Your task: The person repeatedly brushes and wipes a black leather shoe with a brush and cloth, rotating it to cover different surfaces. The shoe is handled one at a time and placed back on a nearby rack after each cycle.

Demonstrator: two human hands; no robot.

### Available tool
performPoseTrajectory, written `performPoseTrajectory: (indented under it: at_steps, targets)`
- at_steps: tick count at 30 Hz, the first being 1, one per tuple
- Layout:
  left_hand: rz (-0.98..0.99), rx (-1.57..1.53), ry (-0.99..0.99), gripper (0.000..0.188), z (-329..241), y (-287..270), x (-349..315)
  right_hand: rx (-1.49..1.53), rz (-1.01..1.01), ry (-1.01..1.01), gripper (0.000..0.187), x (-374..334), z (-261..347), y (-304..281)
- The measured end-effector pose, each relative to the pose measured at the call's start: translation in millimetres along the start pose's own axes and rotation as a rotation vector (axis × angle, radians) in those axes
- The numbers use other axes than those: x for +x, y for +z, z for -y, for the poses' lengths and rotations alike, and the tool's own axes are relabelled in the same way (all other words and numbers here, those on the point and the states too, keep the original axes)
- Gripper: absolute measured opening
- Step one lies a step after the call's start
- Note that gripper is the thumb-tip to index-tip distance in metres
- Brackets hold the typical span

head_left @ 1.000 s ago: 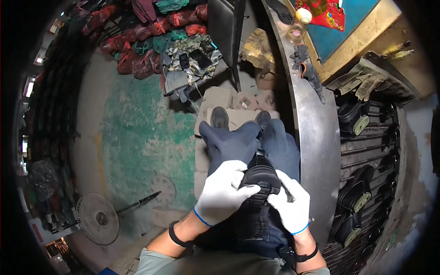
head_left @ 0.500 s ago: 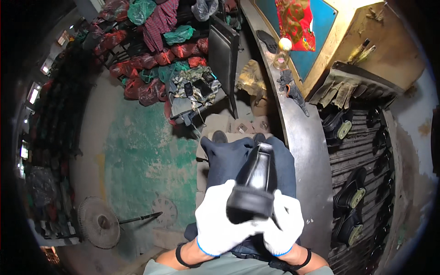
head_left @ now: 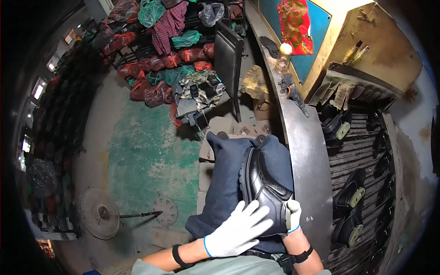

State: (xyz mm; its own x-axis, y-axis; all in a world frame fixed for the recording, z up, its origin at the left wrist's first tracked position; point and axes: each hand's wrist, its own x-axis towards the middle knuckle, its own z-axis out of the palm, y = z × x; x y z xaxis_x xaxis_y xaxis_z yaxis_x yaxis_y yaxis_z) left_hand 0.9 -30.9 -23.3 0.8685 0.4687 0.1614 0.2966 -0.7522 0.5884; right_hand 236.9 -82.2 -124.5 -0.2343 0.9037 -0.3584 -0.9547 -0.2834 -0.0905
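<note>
A black leather shoe (head_left: 262,185) lies on its side above my lap, its toe pointing away from me and its thick ridged sole facing left. My right hand (head_left: 294,216), in a white glove, is closed around the shoe's opening, where a pale greenish insert shows. Part of that hand is hidden behind the shoe. My left hand (head_left: 240,229), gloved as well, has its fingers spread over the heel end; whether the fingertips touch the leather I cannot tell.
To my right runs a curved metal counter (head_left: 311,178) with a dark glove (head_left: 293,94) and a glass jar (head_left: 283,59). Beyond it, a slatted rack (head_left: 353,165) holds several black shoes. A fan (head_left: 100,213) stands at left; a chair (head_left: 228,64) and red bags (head_left: 158,94) sit ahead.
The shoe has turned from heel-toward-me onto its side, sole to the left. My left hand has let go and spread its fingers; my right hand has shifted to the shoe's opening.
</note>
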Motion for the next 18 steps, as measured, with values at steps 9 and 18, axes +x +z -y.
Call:
performPoseTrajectory:
  at_steps: [9,18]
  targets:
    - [-0.672,-0.885,-0.590,0.062,72.8,30.7,68.8,-0.162,0.026,-0.056,0.113,-12.2,-0.6,-5.4]
    - [-0.404,-1.049,-0.455,0.111,100.7,-6.7,35.8,-1.284,0.193,-0.394,0.156,-17.9,9.3,52.2]
